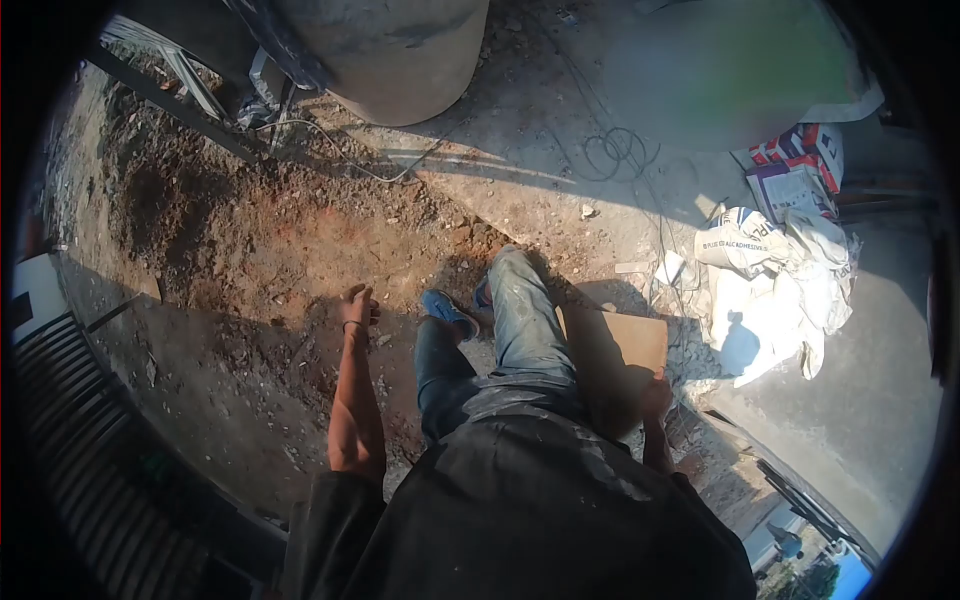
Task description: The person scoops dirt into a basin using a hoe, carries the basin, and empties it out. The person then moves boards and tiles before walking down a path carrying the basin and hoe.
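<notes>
My left hand [360,307] hangs over the brown soil [290,245], its fingers loosely apart with nothing between them. On the other side, my right hand [656,396] grips the outer edge of a flat tan board [628,345], which hangs beside my right leg. Part of that hand lies in shadow. My blue shoes [447,312] stand on the dirt between the two hands.
White sacks [770,290] and printed boxes [795,175] lie at the right. Loose cable coils [615,155] cross the concrete ahead. A large round container [400,60] stands at the top. Metal bars [75,430] are at the lower left.
</notes>
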A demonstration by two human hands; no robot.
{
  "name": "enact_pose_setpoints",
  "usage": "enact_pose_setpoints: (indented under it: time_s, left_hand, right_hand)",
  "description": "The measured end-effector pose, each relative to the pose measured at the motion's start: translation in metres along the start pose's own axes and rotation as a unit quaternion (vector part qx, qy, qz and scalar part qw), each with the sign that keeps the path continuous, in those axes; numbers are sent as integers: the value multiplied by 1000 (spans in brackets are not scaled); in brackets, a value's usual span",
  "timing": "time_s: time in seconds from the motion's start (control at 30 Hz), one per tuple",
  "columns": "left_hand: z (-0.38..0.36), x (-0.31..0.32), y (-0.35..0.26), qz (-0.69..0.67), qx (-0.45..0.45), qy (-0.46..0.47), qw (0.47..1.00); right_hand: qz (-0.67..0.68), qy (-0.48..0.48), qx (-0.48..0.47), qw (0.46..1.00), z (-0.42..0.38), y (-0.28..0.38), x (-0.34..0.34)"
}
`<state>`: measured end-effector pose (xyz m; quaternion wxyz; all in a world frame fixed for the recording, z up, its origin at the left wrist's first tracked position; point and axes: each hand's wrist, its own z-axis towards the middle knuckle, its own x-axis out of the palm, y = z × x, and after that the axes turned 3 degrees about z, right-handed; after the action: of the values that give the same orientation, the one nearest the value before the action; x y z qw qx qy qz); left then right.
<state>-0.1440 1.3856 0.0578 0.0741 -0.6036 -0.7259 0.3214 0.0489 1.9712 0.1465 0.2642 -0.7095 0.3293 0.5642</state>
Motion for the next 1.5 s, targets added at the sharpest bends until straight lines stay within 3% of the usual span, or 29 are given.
enact_pose_setpoints:
  time_s: [0.03, 0.07, 0.13, 0.2, 0.27, 0.37, 0.43, 0.5, 0.53, 0.7, 0.73, 0.83, 0.93, 1.0, 1.07, 1.17, 1.23, 1.3, 1.33, 1.4, 1.5]
  left_hand:
    - [6, 7, 23, 7, -5, 6, 1000]
    - [2, -1, 50, 11, -35, 6, 999]
    - [25, 16, 49, -21, -73, 2, 997]
    - [1, 1, 72, 61, -95, 30, 993]
    - [0, 8, 24, 120, -60, 65, 989]
    - [-12, -4, -6, 127, -19, 88, 988]
    - [-2, -16, -12, 65, 45, 73, 994]
    - [-13, -27, -15, 45, 46, 55, 996]
    - [-15, -31, -17, 31, 54, 35, 997]
    - [-12, -47, 75, 11, 7, 11, 1000]
    - [-18, -44, 95, 40, -37, -10, 998]
    - [-3, -33, 167, 85, -129, -8, 988]
    - [-5, -21, 193, 101, -198, 17, 975]
    - [-3, 0, 155, 97, -204, 21, 974]
    - [-29, -3, 104, 184, -60, 114, 975]
    - [-25, 13, 18, 188, 70, 73, 977]
    - [-33, 23, -29, 156, 117, 58, 979]
    - [-36, 32, -47, 155, 135, 50, 977]
    - [-28, 36, -52, 123, 133, 50, 982]
    - [-23, 42, -45, 101, 128, 60, 985]
    - [-20, 71, -51, 90, 130, 109, 981]
  right_hand:
    - [-8, 44, -26, 999, -1, 0, 4]
    - [87, 117, -80, 986, -4, 13, -6]
    - [66, 45, -73, 994, 25, 39, 24]
    - [2, 29, -11, 1000, -39, -6, 0]
    - [30, -12, -79, 996, -58, 13, -42]
    - [-10, 25, -6, 1000, -84, -10, -62]
    - [19, 11, 16, 1000, -99, -33, -54]
    - [0, -10, 86, 996, -104, -48, -51]
    - [-2, -11, 73, 997, -104, -55, -50]
    - [-25, 11, -2, 1000, -60, -99, -30]
    - [-22, 13, -33, 999, -51, -97, -25]
    - [96, 52, -5, 994, -30, -54, -35]
    - [82, 4, -14, 997, -53, -65, -28]
    - [84, -48, -28, 995, -49, -60, -40]
    - [47, -90, 78, 992, -87, -75, -58]
    - [22, -31, 140, 989, -104, -110, -56]
    - [7, -31, 119, 992, -117, -134, -37]
    - [-9, -12, 170, 985, -120, -137, -25]
    - [85, 29, 224, 970, -117, -145, -13]
    - [87, 53, 200, 974, -107, -150, 16]
    - [60, 97, 176, 978, -123, -127, -3]
